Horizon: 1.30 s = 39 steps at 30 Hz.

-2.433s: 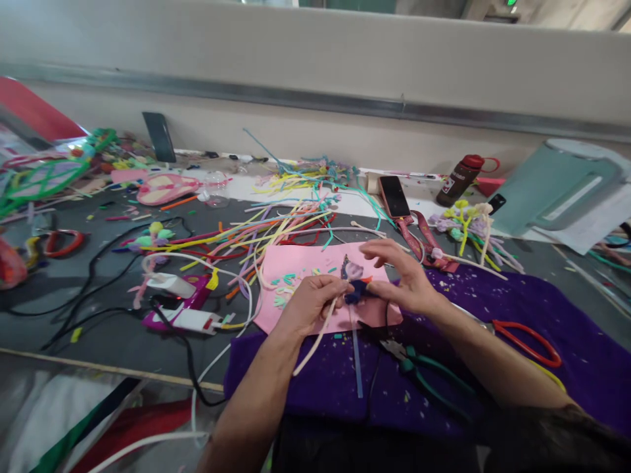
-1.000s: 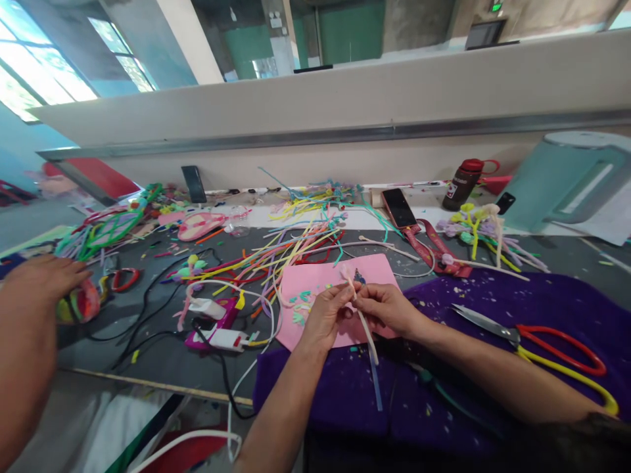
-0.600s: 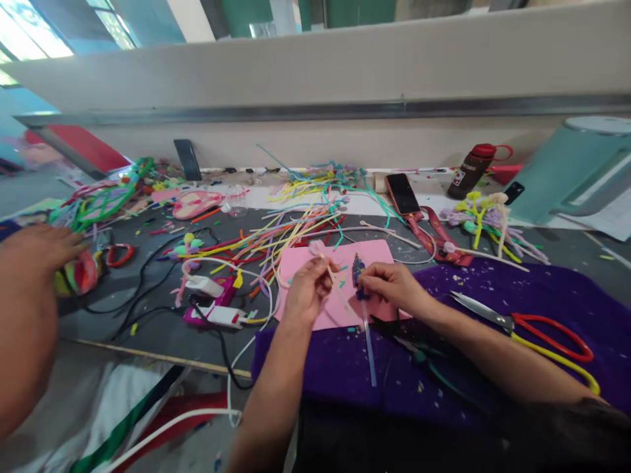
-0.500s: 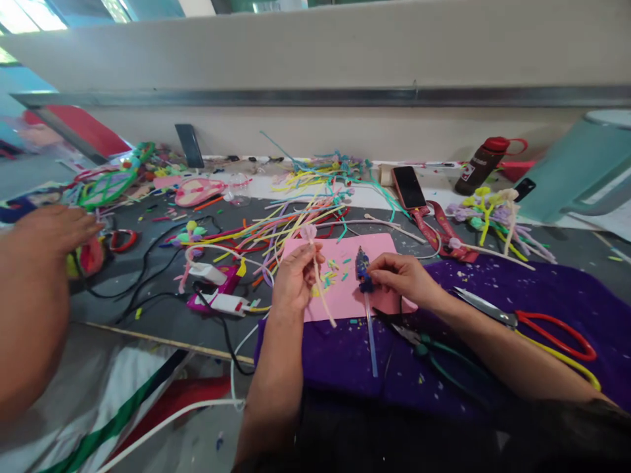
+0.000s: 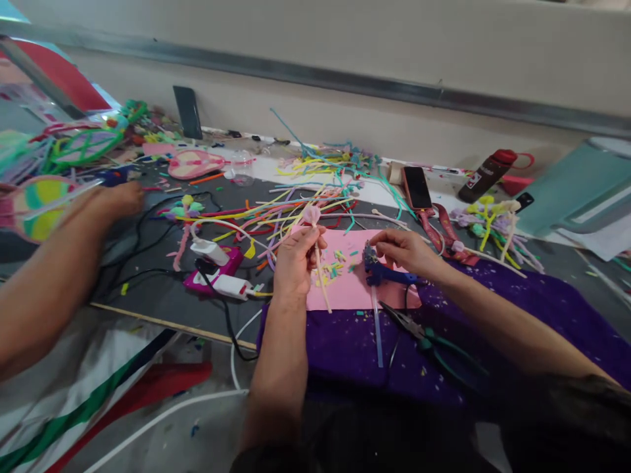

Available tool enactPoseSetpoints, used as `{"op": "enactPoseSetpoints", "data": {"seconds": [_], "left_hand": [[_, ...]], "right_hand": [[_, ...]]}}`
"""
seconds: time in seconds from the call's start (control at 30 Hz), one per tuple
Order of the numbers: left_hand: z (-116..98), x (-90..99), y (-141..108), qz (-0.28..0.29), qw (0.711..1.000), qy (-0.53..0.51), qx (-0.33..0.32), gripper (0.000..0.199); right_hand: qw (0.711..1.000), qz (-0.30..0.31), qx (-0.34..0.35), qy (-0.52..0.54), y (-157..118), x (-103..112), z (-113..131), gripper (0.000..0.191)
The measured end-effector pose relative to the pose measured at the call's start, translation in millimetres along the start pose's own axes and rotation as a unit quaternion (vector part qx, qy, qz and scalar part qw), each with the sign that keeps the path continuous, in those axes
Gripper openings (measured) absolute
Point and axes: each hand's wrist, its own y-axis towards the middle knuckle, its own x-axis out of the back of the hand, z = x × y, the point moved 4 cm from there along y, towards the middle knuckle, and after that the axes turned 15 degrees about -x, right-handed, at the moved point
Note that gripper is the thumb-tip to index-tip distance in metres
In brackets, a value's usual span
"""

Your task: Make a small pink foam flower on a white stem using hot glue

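My left hand (image 5: 299, 259) is closed around the pale stem of a pipe-cleaner flower (image 5: 311, 214). Its fluffy pink head stands above the fingers and the stem hangs below them. On the right, a blue hot glue gun (image 5: 378, 271) lies across a pink sheet (image 5: 340, 299), with a clear glue stick (image 5: 378, 338) coming out of its back end. My right hand (image 5: 404, 253) is over the gun's front end, thumb and fingers curled together at the nozzle. Whatever is between those fingertips is hidden. Small yellow and teal clippings (image 5: 336, 268) lie on the sheet between my hands.
Pliers (image 5: 424, 338) lie on the purple cloth (image 5: 340, 341) below my right wrist. A pink power strip (image 5: 221, 270) with cables sits to the left. Pipe cleaners (image 5: 296, 210), a phone (image 5: 417, 187) and a bottle (image 5: 486, 176) are behind. Another person's arm (image 5: 54, 282) reaches in from the left.
My right hand has shifted up from the glue gun's body to its front end, uncovering the handle. My left hand keeps the flower. The other person's arm has moved, and the view has tilted.
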Motion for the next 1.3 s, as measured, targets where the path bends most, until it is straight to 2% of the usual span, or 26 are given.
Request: {"op": "enactPoseSetpoints", "data": {"seconds": [0.2, 0.3, 0.5, 0.6, 0.8, 0.87, 0.97, 1.07, 1.1, 1.17, 1.23, 1.3], "left_hand": [[-0.9, 2.8, 0.2, -0.004, 1.000, -0.013, -0.003, 0.020], [0.9, 1.2, -1.5, 0.006, 1.000, -0.017, 0.016, 0.019], [1.5, -10.1, -7.8, 0.093, 0.994, -0.035, 0.053, 0.017], [3.2, -13.9, -10.7, 0.118, 0.989, -0.050, 0.074, 0.018], [9.7, -22.2, -17.0, 0.131, 0.983, -0.064, 0.114, 0.019], [10.7, -22.6, -17.0, 0.126, 0.983, -0.054, 0.119, 0.020], [10.8, -17.1, -12.9, 0.089, 0.990, -0.028, 0.103, 0.019], [10.9, -10.8, -8.2, 0.060, 0.995, -0.006, 0.073, 0.019], [10.7, -9.3, -7.0, 0.053, 0.997, 0.004, 0.059, 0.019], [9.1, -7.5, -5.1, 0.038, 0.999, 0.035, 0.017, 0.016], [5.4, -7.5, -4.1, 0.030, 0.996, 0.074, -0.045, 0.013], [2.9, -8.4, -4.1, 0.029, 0.990, 0.107, -0.087, 0.012]], "right_hand": [[0.996, 0.039, 0.003, 0.083, 8.9, -10.8, 15.8, 0.021], [0.993, 0.054, 0.000, 0.102, 9.7, -15.6, 20.7, 0.021], [0.991, 0.056, 0.010, 0.121, 8.9, -14.7, 29.8, 0.018], [0.987, 0.066, 0.025, 0.143, 8.1, -15.2, 36.2, 0.017], [0.970, 0.104, 0.044, 0.214, 10.0, -22.3, 48.2, 0.017], [0.967, 0.098, 0.043, 0.232, 12.0, -21.9, 48.2, 0.016], [0.971, 0.055, 0.044, 0.228, 19.0, -12.9, 39.6, 0.018], [0.990, -0.037, 0.042, 0.126, 32.0, 5.6, 20.1, 0.019], [0.994, -0.086, 0.041, 0.055, 36.7, 12.8, 12.9, 0.018], [0.979, -0.166, 0.040, -0.109, 45.3, 23.2, 1.4, 0.015], [0.960, -0.169, 0.035, -0.222, 53.0, 23.8, -5.6, 0.017], [0.941, -0.131, 0.047, -0.310, 58.8, 14.9, -5.8, 0.020]]}}
